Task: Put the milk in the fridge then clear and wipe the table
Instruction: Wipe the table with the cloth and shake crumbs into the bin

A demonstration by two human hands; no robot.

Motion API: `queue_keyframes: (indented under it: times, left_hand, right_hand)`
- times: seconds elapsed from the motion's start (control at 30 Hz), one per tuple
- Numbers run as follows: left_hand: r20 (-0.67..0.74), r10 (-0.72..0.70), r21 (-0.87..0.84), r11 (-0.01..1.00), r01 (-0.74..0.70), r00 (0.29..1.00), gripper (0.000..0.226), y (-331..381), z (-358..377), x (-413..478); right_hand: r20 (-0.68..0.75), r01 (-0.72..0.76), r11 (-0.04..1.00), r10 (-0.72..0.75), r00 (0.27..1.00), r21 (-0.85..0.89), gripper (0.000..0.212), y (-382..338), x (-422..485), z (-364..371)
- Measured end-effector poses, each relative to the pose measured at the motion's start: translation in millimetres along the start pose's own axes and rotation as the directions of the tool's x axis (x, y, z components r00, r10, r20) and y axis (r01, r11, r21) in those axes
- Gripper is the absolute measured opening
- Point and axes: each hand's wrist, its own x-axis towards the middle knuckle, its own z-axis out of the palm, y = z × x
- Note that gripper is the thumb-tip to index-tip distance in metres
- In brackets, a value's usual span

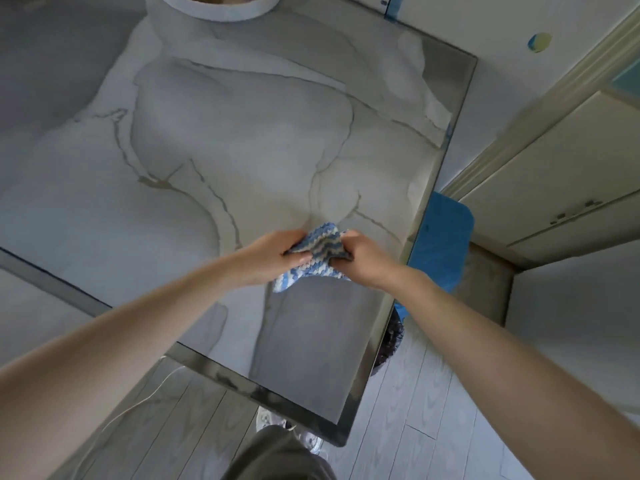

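A blue, white and grey knitted cloth (320,252) is bunched between both hands just above the grey marble-patterned table (225,140), near its right edge. My left hand (273,256) grips the cloth's left side with the fingers curled around it. On the cloth's right side, my right hand (363,256) pinches it. The cloth's lower corner hangs down toward the tabletop. No milk is in view.
A white round bowl (218,6) stands at the table's far edge. A blue chair seat (440,240) sits beside the right edge, with cream cabinets (554,181) beyond it. Grey wood floor and my shoe (266,419) lie below the near corner.
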Motion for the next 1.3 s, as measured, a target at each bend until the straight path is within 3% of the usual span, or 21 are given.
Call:
queue_keyframes:
  times: [0.17,0.3,0.4,0.6,0.67,0.73,0.83,0.97,1.13,1.3]
  left_hand:
    - [0.07,-0.017,0.017,1.0,0.016,0.997,0.005,-13,2,-29]
    - [0.09,-0.022,-0.145,0.989,0.035,0.996,0.008,-18,22,-53]
    - [0.063,-0.032,-0.235,0.971,0.046,0.998,0.014,-12,42,-64]
    - [-0.029,-0.082,-0.309,0.949,0.069,0.996,0.018,15,95,-72]
    - [-0.083,-0.079,-0.339,0.94,0.046,0.993,0.01,28,111,-70]
    - [-0.145,-0.1,-0.351,0.935,0.043,0.984,0.006,42,131,-67]
    - [-0.236,-0.126,-0.396,0.918,0.024,0.964,0.008,59,152,-56]
    - [-0.33,-0.114,-0.312,0.95,0.006,0.937,0.014,81,184,-33]
    - [-0.497,-0.194,-0.327,0.945,0.025,0.846,0.009,89,232,-1]
    - [-0.565,-0.313,-0.346,0.93,0.125,0.763,0.019,51,275,45]
  right_hand:
    - [0.121,0.065,0.997,-0.061,0.991,-0.028,0.02,-15,-2,10]
    - [0.25,0.085,0.991,-0.058,0.967,-0.101,0.021,-21,-15,15]
    - [0.317,0.117,0.979,-0.059,0.947,-0.167,0.007,-16,-25,11]
    - [0.401,0.192,0.924,-0.046,0.915,-0.331,0.035,5,-45,-1]
    - [0.414,0.209,0.9,-0.035,0.909,-0.382,0.03,15,-50,-7]
    - [0.413,0.205,0.897,-0.027,0.91,-0.393,0.018,27,-60,-16]
    - [0.384,0.196,0.919,-0.054,0.922,-0.342,0.024,48,-71,-29]
    - [0.336,0.147,0.951,-0.05,0.941,-0.271,0.016,89,-79,-37]
    - [0.216,0.113,0.985,-0.083,0.973,-0.132,0.038,146,-74,-19]
    - [0.137,0.121,0.992,-0.115,0.984,-0.037,0.027,204,-59,23]
